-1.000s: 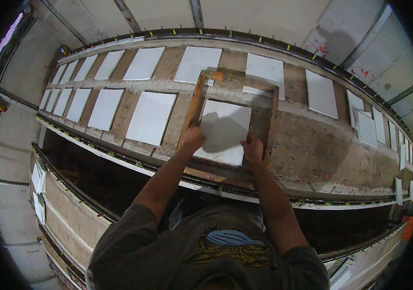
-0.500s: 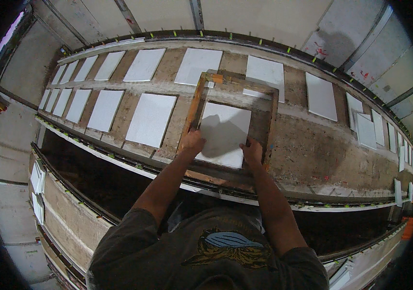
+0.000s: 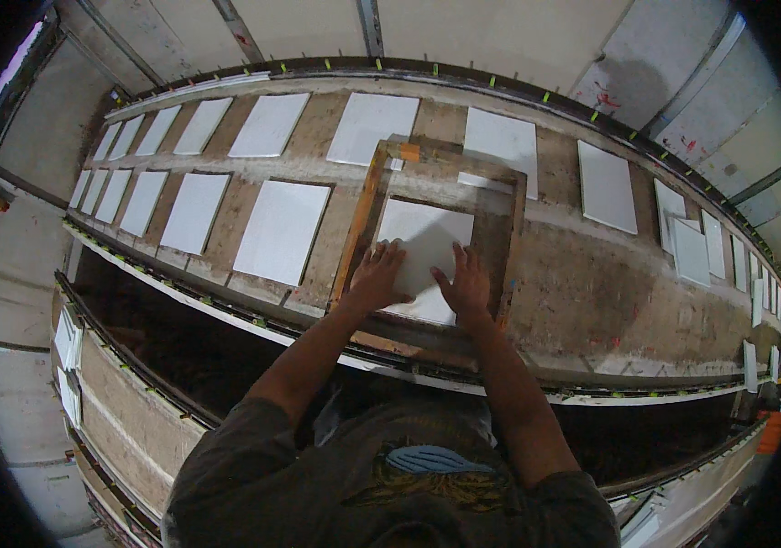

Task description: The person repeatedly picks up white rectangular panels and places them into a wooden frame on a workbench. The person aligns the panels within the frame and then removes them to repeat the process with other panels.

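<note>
A white rectangular panel lies inside a worn wooden frame on the long table in front of me. My left hand rests on the panel's left side, palm down with the fingers stretched out. On its right side lies my right hand, also flat, thumb held apart from the fingers. Neither hand grips anything. At the frame's far edge, small white strips show through or behind it.
The long stained table carries two rows of similar white panels. Narrow rails with yellow-green marks run along its edges. To the lower left stands another table with stacked white sheets. An orange object sits far right.
Both hands have moved from the panel's side edges inward onto its surface. Their fingers have gone from curled at the edges to spread flat. The frame has stayed nearly in place.
</note>
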Motion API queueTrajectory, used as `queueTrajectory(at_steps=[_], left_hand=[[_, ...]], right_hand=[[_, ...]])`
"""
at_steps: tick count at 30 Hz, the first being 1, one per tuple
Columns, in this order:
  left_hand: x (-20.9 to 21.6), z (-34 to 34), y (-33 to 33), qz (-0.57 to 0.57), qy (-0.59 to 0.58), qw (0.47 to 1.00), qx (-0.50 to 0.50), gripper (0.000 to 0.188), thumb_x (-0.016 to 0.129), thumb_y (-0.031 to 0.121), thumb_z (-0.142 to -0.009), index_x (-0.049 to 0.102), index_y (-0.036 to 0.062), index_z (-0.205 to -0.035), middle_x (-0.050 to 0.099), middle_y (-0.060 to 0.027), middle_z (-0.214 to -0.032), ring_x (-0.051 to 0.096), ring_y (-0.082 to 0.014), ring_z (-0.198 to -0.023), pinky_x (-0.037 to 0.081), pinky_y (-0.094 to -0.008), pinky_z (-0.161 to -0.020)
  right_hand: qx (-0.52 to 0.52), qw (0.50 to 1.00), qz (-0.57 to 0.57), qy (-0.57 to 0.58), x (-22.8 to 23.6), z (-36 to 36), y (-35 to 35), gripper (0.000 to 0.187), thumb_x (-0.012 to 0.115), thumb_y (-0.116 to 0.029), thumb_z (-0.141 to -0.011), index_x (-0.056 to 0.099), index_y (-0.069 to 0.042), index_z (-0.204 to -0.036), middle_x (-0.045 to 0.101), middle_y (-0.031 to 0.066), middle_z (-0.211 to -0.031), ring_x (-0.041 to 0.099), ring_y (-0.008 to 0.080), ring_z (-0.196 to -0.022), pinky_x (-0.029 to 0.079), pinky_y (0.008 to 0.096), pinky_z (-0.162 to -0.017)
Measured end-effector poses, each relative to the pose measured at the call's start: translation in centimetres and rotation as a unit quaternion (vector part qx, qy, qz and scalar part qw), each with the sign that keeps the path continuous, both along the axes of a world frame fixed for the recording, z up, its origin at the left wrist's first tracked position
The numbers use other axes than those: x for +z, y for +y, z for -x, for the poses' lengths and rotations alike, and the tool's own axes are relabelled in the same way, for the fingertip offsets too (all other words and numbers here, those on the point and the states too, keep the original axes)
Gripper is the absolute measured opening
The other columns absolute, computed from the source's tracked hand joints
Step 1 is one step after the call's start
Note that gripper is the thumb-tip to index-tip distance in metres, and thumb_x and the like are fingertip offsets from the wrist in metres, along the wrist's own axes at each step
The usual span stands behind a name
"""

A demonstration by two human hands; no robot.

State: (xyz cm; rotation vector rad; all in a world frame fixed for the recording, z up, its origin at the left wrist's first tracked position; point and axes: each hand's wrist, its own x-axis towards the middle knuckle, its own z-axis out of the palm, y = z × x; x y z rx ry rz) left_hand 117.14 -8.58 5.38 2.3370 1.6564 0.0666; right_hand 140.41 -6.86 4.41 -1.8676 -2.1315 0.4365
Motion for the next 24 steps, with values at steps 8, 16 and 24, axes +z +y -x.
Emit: queueTrajectory(at_steps=[8, 16, 24], left_hand=[[-1.2, 0.5, -0.2, 0.004, -0.037, 0.999, -0.001, 0.117, 0.079, 0.066, -0.067, 0.031, 0.0033, -0.153, 0.028, -0.0207, -0.161, 0.023, -0.0404, -0.150, 0.020, -0.0556, -0.121], [-1.4, 0.8, -1.0, 0.026, -0.046, 0.999, -0.005, 0.118, 0.068, 0.073, -0.072, 0.025, 0.0048, -0.157, 0.020, -0.0195, -0.164, 0.014, -0.0382, -0.153, 0.016, -0.0598, -0.121], [-1.7, 1.6, -0.2, -0.030, -0.066, 0.996, 0.056, 0.099, 0.067, 0.063, -0.084, 0.028, 0.0068, -0.156, 0.024, -0.0218, -0.162, 0.018, -0.0418, -0.151, 0.011, -0.0578, -0.122]], right_hand=[[0.049, 0.996, 0.008, -0.075, -2.9, 2.2, 1.6, 0.081, 0.047, -0.065, -0.095, 0.027, -0.021, -0.159, 0.015, 0.0173, -0.166, 0.016, 0.0377, -0.153, 0.019, 0.0601, -0.120], [0.041, 0.996, 0.012, -0.077, -1.1, 2.5, 1.0, 0.082, 0.054, -0.066, -0.091, 0.030, -0.025, -0.158, 0.015, 0.0168, -0.166, 0.012, 0.0352, -0.154, 0.015, 0.0609, -0.120], [-0.017, 0.990, -0.099, -0.096, 2.0, -1.8, 0.8, 0.071, 0.060, -0.055, -0.092, 0.045, -0.015, -0.149, 0.042, 0.0213, -0.152, 0.040, 0.0439, -0.140, 0.034, 0.0612, -0.111]])
